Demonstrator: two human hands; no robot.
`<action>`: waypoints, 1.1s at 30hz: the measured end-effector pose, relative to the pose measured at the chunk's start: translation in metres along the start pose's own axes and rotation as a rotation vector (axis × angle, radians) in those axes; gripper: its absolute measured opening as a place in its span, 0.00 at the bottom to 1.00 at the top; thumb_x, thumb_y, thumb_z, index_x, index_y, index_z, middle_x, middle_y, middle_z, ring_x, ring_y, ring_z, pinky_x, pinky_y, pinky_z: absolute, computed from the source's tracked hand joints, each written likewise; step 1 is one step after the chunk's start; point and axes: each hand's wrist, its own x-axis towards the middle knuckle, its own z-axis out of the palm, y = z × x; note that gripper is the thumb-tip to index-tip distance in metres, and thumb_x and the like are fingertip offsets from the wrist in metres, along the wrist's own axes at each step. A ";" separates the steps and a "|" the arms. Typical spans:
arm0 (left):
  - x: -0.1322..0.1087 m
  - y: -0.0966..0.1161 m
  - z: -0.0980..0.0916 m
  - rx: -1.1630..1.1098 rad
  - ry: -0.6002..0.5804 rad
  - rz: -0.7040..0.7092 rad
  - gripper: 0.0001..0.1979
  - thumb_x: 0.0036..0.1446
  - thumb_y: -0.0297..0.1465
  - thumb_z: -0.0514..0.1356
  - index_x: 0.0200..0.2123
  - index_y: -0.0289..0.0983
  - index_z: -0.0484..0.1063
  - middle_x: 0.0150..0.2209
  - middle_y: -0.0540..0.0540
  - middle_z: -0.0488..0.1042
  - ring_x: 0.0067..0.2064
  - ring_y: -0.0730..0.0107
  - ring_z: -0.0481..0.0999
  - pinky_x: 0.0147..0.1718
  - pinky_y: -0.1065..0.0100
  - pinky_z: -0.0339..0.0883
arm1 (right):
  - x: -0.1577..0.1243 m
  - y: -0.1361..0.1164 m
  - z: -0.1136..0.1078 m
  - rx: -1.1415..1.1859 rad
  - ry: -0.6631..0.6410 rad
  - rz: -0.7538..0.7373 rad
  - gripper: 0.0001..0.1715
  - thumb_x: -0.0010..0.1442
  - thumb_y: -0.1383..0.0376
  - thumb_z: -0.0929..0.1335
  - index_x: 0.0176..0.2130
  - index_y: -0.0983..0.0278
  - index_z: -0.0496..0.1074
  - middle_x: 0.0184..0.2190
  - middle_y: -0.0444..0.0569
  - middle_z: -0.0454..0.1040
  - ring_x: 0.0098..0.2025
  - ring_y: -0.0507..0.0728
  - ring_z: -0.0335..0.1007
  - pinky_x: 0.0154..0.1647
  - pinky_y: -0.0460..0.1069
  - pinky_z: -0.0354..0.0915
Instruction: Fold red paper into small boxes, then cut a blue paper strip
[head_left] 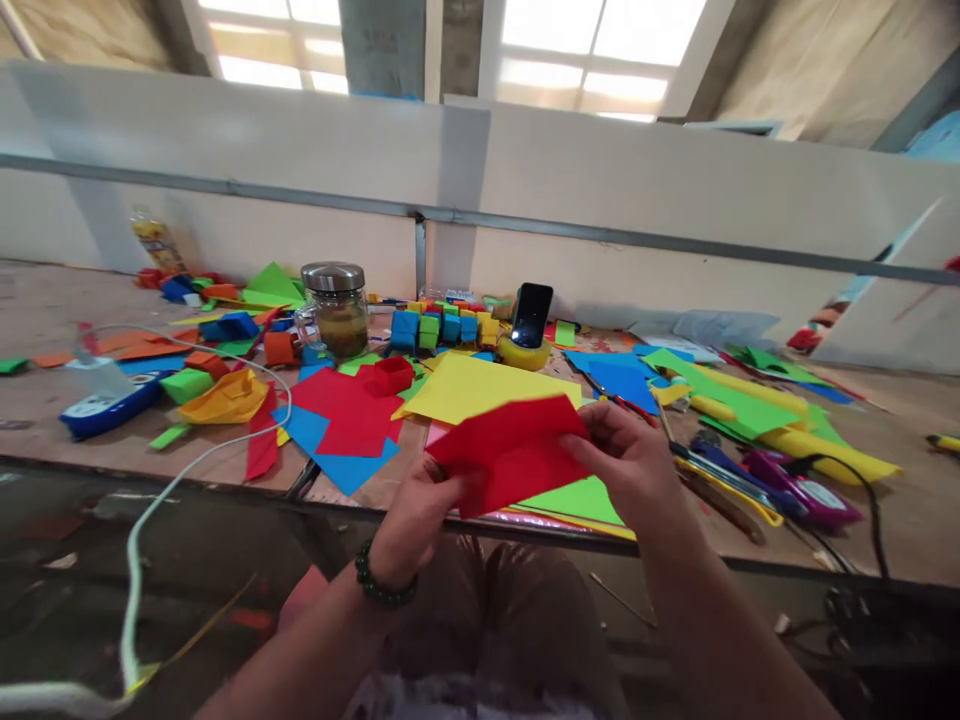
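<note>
A red sheet (517,455), which looks like paper or thin foam, is raised above the front edge of the table. My left hand (420,510) grips its lower left corner, thumb on top, and a dark beaded bracelet circles that wrist. At the upper right edge, my right hand (626,455) pinches the sheet between thumb and fingers. The sheet looks slightly bent across its middle. Just behind it lies a yellow sheet (487,385), and a green sheet (581,500) shows below it. To the left are red cut pieces (349,410) over a blue sheet (300,435).
Small coloured cubes (429,330) sit beyond the sheets, beside a phone (532,315) on a yellow stand. A lidded glass jar (335,310) stands left of them. At right lie scissors (622,395), a purple tool (799,490) and yellow rolls (832,455). A white cable (135,560) hangs at left.
</note>
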 end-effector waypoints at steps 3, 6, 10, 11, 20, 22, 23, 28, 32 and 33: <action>0.011 0.008 0.000 0.051 -0.037 0.024 0.18 0.40 0.31 0.73 0.37 0.33 0.80 0.31 0.46 0.79 0.32 0.69 0.76 0.32 0.73 0.69 | 0.004 0.008 -0.008 0.103 -0.146 0.168 0.17 0.45 0.61 0.77 0.35 0.64 0.76 0.29 0.46 0.78 0.28 0.53 0.72 0.29 0.46 0.67; 0.019 0.014 0.000 0.139 -0.073 0.004 0.15 0.45 0.33 0.70 0.39 0.36 0.80 0.36 0.44 0.80 0.37 0.64 0.77 0.38 0.68 0.71 | 0.008 0.013 -0.014 0.202 -0.115 0.218 0.12 0.43 0.64 0.77 0.32 0.64 0.78 0.28 0.45 0.78 0.28 0.51 0.71 0.28 0.44 0.66; 0.017 0.019 -0.005 0.321 -0.139 0.101 0.13 0.51 0.34 0.65 0.40 0.39 0.81 0.42 0.43 0.79 0.44 0.58 0.75 0.43 0.65 0.68 | 0.013 0.018 -0.015 0.412 -0.069 0.343 0.08 0.40 0.66 0.76 0.26 0.64 0.78 0.20 0.42 0.74 0.18 0.46 0.64 0.18 0.40 0.59; 0.015 0.019 -0.007 0.355 -0.147 0.122 0.12 0.51 0.34 0.65 0.39 0.39 0.82 0.43 0.43 0.79 0.45 0.58 0.74 0.43 0.65 0.67 | 0.014 0.019 -0.015 0.459 -0.082 0.377 0.07 0.41 0.65 0.76 0.25 0.64 0.77 0.19 0.42 0.72 0.16 0.46 0.62 0.16 0.40 0.57; 0.004 0.021 -0.023 0.686 -0.237 0.298 0.18 0.56 0.43 0.59 0.41 0.37 0.81 0.36 0.42 0.73 0.41 0.59 0.70 0.38 0.67 0.62 | 0.015 0.024 -0.012 0.567 -0.235 0.389 0.10 0.47 0.62 0.71 0.28 0.67 0.73 0.17 0.43 0.69 0.17 0.49 0.64 0.19 0.44 0.62; 0.004 0.029 -0.026 0.762 -0.276 0.198 0.18 0.52 0.41 0.66 0.44 0.39 0.80 0.42 0.41 0.74 0.46 0.55 0.71 0.41 0.67 0.63 | 0.012 0.019 -0.013 0.438 -0.214 0.312 0.10 0.45 0.64 0.72 0.30 0.66 0.72 0.20 0.42 0.70 0.20 0.49 0.64 0.21 0.43 0.62; 0.004 0.035 -0.028 0.776 -0.353 0.126 0.25 0.47 0.40 0.69 0.50 0.40 0.77 0.47 0.40 0.74 0.50 0.51 0.70 0.44 0.66 0.64 | 0.010 0.014 -0.015 0.345 -0.217 0.260 0.10 0.44 0.66 0.73 0.31 0.65 0.72 0.22 0.41 0.70 0.21 0.48 0.64 0.22 0.43 0.61; 0.010 0.058 -0.020 0.678 -0.455 -0.058 0.32 0.50 0.43 0.67 0.58 0.42 0.70 0.52 0.39 0.75 0.55 0.50 0.71 0.47 0.65 0.66 | -0.003 -0.015 -0.024 -0.157 -0.452 -0.014 0.11 0.48 0.74 0.66 0.34 0.64 0.72 0.28 0.43 0.72 0.28 0.50 0.65 0.27 0.44 0.62; 0.015 0.045 0.008 0.810 -0.463 -0.024 0.19 0.51 0.40 0.67 0.45 0.40 0.80 0.42 0.44 0.79 0.42 0.59 0.75 0.35 0.73 0.66 | -0.010 -0.029 -0.019 -0.330 -0.589 -0.178 0.21 0.50 0.76 0.66 0.44 0.61 0.72 0.30 0.42 0.74 0.29 0.50 0.67 0.31 0.44 0.64; 0.015 0.037 0.015 0.755 -0.534 -0.081 0.18 0.52 0.42 0.66 0.42 0.37 0.80 0.36 0.44 0.79 0.35 0.64 0.74 0.30 0.73 0.64 | -0.011 -0.030 -0.016 -0.337 -0.571 -0.196 0.22 0.51 0.76 0.66 0.46 0.61 0.71 0.30 0.42 0.73 0.29 0.50 0.67 0.30 0.43 0.64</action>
